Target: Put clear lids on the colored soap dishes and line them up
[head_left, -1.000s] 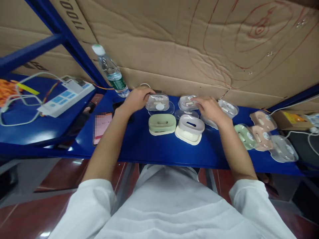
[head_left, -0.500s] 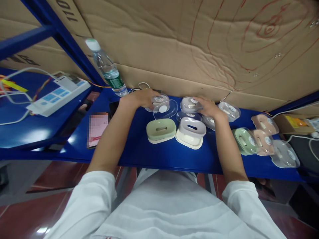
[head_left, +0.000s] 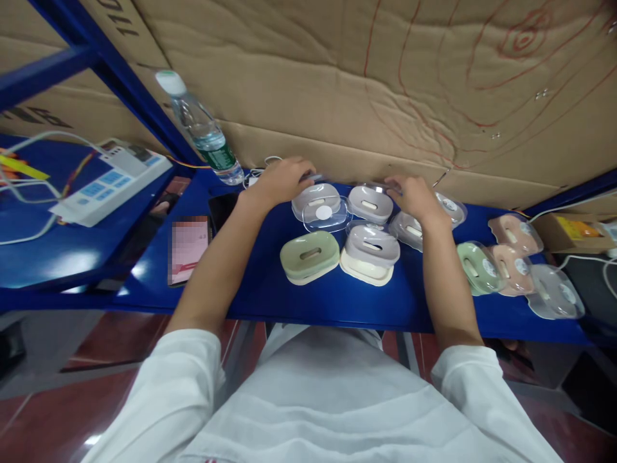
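My left hand point(head_left: 288, 180) pinches the edge of a clear lid point(head_left: 315, 177), lifted behind a grey oval dish point(head_left: 313, 198). Another clear lid point(head_left: 326, 213) with a round white sticker leans over that dish's front. My right hand point(head_left: 409, 193) grips a second clear lid point(head_left: 375, 187), raised at the back of another grey dish point(head_left: 370, 203). Nearer me sit a green dish point(head_left: 310, 256) and a lilac dish point(head_left: 373, 245) on a cream dish point(head_left: 367, 272). A lidded grey dish point(head_left: 409, 228) lies beneath my right hand.
To the right lie lidded green point(head_left: 477, 267) and pink dishes point(head_left: 515, 233). A water bottle point(head_left: 207, 138), a phone point(head_left: 189, 251) and a power strip point(head_left: 110, 186) are on the left. Cardboard point(head_left: 299, 77) stands behind the blue table point(head_left: 308, 308).
Both hands have lifted the clear lids up and back off the two grey dishes, whose tops now show uncovered. The camera view has shifted slightly.
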Action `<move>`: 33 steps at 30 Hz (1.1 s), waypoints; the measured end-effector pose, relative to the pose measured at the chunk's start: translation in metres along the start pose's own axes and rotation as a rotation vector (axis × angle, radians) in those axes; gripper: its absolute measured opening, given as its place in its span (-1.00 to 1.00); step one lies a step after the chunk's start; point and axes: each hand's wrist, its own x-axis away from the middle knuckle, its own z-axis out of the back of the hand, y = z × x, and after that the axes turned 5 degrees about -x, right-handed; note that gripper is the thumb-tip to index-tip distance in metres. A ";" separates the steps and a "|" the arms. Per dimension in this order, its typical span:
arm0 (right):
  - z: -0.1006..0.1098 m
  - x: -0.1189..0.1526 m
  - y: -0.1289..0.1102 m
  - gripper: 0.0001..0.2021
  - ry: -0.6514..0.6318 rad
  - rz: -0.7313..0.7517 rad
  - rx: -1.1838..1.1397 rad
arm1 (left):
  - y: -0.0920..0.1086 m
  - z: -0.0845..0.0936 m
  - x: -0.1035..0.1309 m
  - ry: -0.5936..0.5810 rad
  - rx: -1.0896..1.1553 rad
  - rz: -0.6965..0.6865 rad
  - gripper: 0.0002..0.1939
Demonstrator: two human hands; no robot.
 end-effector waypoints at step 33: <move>-0.025 0.001 -0.050 -0.54 -0.304 0.018 0.077 | 0.049 -0.012 0.002 -0.402 -0.073 -0.100 -0.52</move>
